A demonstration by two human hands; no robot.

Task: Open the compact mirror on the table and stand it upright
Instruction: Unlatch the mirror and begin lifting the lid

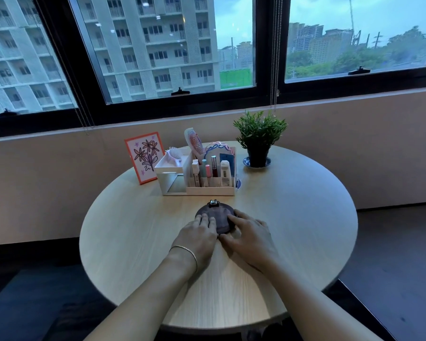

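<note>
A round dark compact mirror lies flat and closed on the round wooden table, its metal hinge pointing away from me. My left hand rests its fingertips on the near left part of the lid. My right hand touches the mirror's near right edge, fingers curled around the rim. Both hands cover the near side of the mirror.
Behind the mirror stands a white organiser with cosmetics, a comb and a hairbrush. A framed flower drawing leans at the back left. A potted green plant on a saucer sits at the back right, below the window wall.
</note>
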